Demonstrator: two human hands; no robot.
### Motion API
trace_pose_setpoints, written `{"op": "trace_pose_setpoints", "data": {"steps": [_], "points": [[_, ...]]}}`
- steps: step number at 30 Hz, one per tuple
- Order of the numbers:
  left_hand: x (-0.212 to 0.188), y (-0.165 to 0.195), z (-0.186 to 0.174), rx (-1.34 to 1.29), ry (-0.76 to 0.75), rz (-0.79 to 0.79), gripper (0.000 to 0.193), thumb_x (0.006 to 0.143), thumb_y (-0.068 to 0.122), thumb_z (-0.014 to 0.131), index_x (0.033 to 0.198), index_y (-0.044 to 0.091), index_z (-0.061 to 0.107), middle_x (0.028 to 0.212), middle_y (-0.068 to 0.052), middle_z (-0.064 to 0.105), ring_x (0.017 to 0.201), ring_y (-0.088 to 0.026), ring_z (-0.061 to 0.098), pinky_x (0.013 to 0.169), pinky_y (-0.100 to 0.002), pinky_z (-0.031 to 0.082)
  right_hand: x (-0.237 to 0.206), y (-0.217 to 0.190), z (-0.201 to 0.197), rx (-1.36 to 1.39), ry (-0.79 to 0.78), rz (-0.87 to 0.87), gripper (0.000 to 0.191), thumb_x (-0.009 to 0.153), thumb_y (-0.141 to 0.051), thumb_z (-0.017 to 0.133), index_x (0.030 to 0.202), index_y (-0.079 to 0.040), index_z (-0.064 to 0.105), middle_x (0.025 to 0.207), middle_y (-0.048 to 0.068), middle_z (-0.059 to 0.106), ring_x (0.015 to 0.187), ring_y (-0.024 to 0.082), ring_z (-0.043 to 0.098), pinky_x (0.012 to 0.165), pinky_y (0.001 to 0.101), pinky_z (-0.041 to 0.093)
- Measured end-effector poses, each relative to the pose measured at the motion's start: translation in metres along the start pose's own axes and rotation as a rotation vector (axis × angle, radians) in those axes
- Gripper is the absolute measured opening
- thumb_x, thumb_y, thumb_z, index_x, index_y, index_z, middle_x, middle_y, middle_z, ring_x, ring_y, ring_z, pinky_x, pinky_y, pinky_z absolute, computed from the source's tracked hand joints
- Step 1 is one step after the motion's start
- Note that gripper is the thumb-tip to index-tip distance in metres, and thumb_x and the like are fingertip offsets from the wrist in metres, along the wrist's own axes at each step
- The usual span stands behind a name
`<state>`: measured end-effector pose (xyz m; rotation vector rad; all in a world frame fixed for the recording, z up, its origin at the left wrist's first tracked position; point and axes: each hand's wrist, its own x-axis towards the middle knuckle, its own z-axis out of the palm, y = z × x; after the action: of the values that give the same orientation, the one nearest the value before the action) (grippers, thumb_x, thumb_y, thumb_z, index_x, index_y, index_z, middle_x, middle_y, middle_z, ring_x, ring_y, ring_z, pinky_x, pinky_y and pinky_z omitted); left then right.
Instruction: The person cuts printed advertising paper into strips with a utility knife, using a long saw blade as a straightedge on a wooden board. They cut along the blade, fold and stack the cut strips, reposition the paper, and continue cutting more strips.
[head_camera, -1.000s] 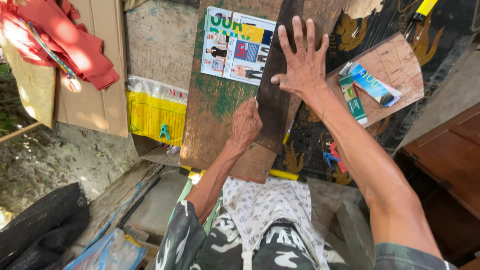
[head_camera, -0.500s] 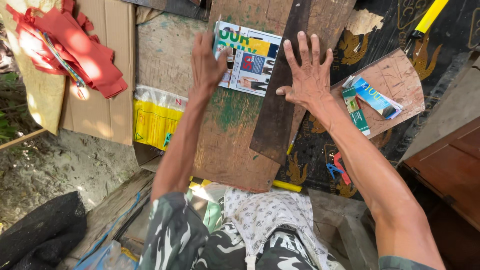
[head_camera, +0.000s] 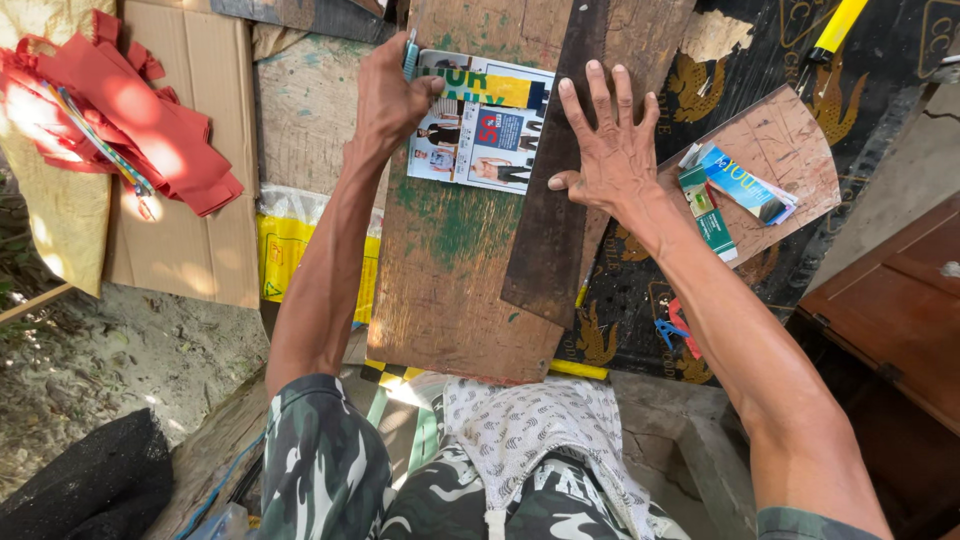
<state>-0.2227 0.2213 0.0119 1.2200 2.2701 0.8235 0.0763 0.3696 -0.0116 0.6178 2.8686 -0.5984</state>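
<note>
Left hand (head_camera: 392, 92) clamped on what looks like a small blue cutter (head_camera: 410, 52) at the printed sheet (head_camera: 484, 122) on the wooden board (head_camera: 450, 270), right hand (head_camera: 610, 150) spread flat pinning the dark plank (head_camera: 570, 200); risks slicing fingers through slippage; cluttered outdoor floor, cardboard (head_camera: 190, 250) alongside.

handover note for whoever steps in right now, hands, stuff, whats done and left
Left hand: closed on a small teal tool, at the top left corner of the printed paper.
Right hand: flat, fingers spread, pressing the dark wooden strip down.
The strip lies along the paper's right edge; both rest on the green-stained board.
Done: paper and strip laid on the board.
Left: the paper looks whole, no cut visible.
</note>
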Motion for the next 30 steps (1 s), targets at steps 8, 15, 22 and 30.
{"op": "trace_pose_setpoints", "data": {"steps": [8,15,22,30], "points": [[-0.005,0.008,0.006,0.143,0.130,0.034,0.033,0.092,0.017,0.078,0.114,-0.001,0.062,0.083,-0.010,0.061,0.072,-0.021,0.060,0.060,-0.039,0.052,0.000,0.002,0.001,0.011,0.037,-0.023,0.137,0.067,-0.076,0.086,0.169,-0.023,0.011,0.171,0.017,0.002,0.155,0.043,0.001,0.112,0.0819,0.015],[-0.049,0.074,0.063,-0.281,0.048,-0.264,0.034,0.115,0.022,0.049,0.095,-0.001,0.065,0.079,0.000,0.052,0.074,-0.014,0.052,0.064,-0.033,0.050,0.000,0.001,-0.001,0.016,0.038,-0.014,0.139,0.063,-0.067,0.090,0.169,-0.021,0.013,0.171,0.017,0.003,0.155,0.044,0.003,0.113,0.0808,0.017],[-0.055,0.123,0.121,-0.353,0.202,-0.191,0.024,0.101,0.015,0.060,0.110,-0.006,0.069,0.077,-0.014,0.063,0.060,-0.017,0.062,0.057,-0.036,0.050,-0.001,0.002,-0.001,0.012,0.039,-0.008,0.139,0.062,-0.062,0.091,0.170,-0.021,0.013,0.172,0.016,0.004,0.156,0.043,0.003,0.114,0.0792,0.017],[-0.043,0.115,0.124,-0.193,0.212,-0.122,0.025,0.101,0.015,0.062,0.116,-0.003,0.070,0.087,-0.019,0.069,0.078,-0.030,0.069,0.071,-0.040,0.053,0.000,0.005,0.000,0.041,0.044,-0.015,0.138,0.062,-0.063,0.091,0.169,-0.021,0.013,0.171,0.017,0.004,0.156,0.043,0.002,0.113,0.0800,0.016]]}}
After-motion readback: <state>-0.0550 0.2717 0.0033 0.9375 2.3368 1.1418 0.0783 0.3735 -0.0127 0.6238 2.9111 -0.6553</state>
